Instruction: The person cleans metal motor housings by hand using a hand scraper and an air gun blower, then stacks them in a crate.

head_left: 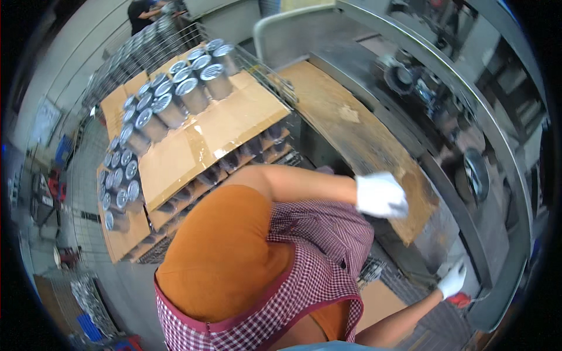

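Observation:
My left hand [380,195], in a white glove with greyed fingertips, hangs over a worn, stained sheet of brown cardboard [374,131] laid along the machine's edge. Its fingers are curled in, and no object shows in them. Lower right, my right hand [452,279], also white-gloved, is at the machine's front, its thumb and fingers apart. Just below it sits a red button-like part [459,299], and I cannot tell whether they touch. A round metal piece [476,174] stands inside the machine, beyond both hands.
To the left, silver metal cans [187,93] stand in rows on cardboard layers [208,140] stacked in a wire cage. A metal guard rail [456,76] curves round the machine. Another person [140,14] works at the far upper left, beside more stacked cans [155,44].

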{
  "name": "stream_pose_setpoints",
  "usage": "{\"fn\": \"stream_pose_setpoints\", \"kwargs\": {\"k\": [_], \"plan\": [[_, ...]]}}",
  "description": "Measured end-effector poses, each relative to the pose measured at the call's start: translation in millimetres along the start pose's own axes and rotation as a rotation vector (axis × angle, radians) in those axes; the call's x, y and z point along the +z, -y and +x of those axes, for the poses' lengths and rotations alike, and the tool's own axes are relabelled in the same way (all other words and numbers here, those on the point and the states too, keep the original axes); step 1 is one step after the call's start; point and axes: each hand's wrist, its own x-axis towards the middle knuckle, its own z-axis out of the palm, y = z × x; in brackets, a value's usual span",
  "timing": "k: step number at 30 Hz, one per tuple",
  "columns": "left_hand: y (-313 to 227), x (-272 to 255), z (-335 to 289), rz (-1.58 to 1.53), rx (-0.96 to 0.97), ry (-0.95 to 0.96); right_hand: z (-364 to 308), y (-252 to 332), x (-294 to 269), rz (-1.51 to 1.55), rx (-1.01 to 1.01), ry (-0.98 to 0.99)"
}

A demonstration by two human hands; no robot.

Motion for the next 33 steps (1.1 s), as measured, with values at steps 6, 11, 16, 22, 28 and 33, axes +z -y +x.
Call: {"fn": "stream_pose_setpoints", "kwargs": {"k": [6, 11, 16, 22, 28, 33], "plan": [[100.6, -209.0, -180.5, 0.779, -1.045, -0.142, 5.0, -11.9, 15.8, 0.082, 0.146, -0.153], [140.2, -315.8, -298.3, 1.033, -1.554, -0.294, 8.7, -11.0, 22.8, 0.069, 0.185, -0.209], [174.1, -320.0, -349.1, 0.882, -1.636, -0.311, 6.1, -12.1, 21.3, 0.072, 0.170, -0.207], [158.1, -311.5, -348.6, 0.740, -1.528, -0.557, 4.9, -7.2, 16.5, 0.068, 0.182, -0.181], [110.2, -275.5, -334.2, 0.750, -1.630, -0.762, 4.3, -8.2, 16.0, 0.069, 0.156, -0.204], [98.5, -272.8, -315.4, 0.906, -1.144, -0.253, 3.3, -7.8, 15.1, 0.039, 0.153, -0.209]]}}
